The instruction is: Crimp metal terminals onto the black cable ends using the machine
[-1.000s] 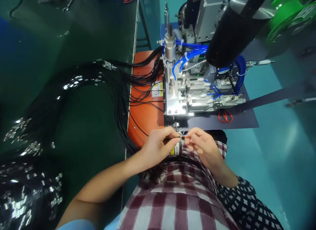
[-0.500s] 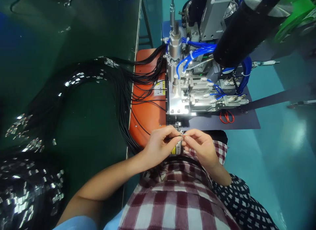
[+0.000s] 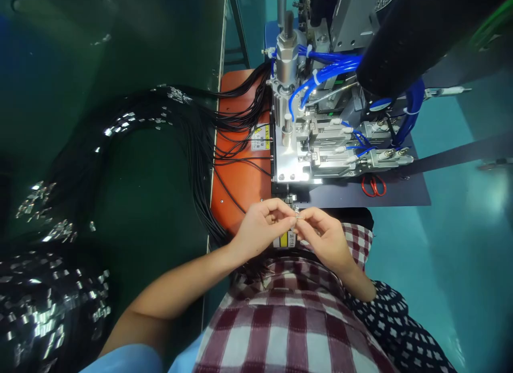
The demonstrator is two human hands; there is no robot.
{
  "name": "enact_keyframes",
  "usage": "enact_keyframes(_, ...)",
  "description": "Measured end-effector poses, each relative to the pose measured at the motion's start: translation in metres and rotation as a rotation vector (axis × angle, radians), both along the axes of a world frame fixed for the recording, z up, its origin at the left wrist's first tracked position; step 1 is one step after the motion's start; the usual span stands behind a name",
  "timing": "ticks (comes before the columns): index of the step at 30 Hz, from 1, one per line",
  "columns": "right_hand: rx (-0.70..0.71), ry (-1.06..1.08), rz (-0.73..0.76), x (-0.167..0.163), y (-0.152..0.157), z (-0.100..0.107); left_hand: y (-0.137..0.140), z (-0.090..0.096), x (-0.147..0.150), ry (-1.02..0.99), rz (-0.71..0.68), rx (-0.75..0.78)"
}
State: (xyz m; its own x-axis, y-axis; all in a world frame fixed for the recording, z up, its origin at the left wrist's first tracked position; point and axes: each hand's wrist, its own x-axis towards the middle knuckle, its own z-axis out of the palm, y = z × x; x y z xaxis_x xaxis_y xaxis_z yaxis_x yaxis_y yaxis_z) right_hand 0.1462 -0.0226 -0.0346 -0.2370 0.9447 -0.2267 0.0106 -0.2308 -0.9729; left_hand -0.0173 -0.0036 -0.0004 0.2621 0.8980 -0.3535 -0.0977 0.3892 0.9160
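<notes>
My left hand (image 3: 262, 226) is closed in a pinch in front of my apron, below the front corner of the machine. A thin black cable (image 3: 230, 194) crosses the orange panel (image 3: 222, 218) and runs into this hand. Fingertip to fingertip with it, my right hand (image 3: 326, 239) pinches the pale, fine wire end (image 3: 297, 218) of the cable. Its tip is too small to make out clearly. Just behind the fingers is a small metal fitting of the machine (image 3: 286, 164). A yellow-and-white label (image 3: 286, 238) shows beneath my hands.
Many black cables (image 3: 196, 164) with shiny ends drape from the dark green table (image 3: 152, 202) onto the orange panel. Blue air tubes (image 3: 336, 68) and a black cylinder (image 3: 385, 57) rise over the machine. Red-handled scissors (image 3: 373, 186) lie on the grey plate (image 3: 417, 196) to the right.
The view has shifted slightly, so the machine sits a little higher and further right. Both hands stay together at the cable end, their fingers moving only a little.
</notes>
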Motion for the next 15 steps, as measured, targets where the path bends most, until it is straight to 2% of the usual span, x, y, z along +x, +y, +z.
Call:
enact_keyframes(4, 0.013, -0.049, -0.004, -0.004, -0.001, 0.0, 0.0, 0.0, 0.001, -0.014, 0.039, -0.036)
enact_keyframes(9, 0.007, -0.071, 0.007, 0.011, 0.008, 0.008, 0.002, 0.003, -0.002, 0.046, 0.033, -0.074)
enact_keyframes(15, 0.065, -0.112, -0.039, 0.018, 0.014, 0.016, 0.001, 0.0, -0.002, 0.071, 0.018, -0.016)
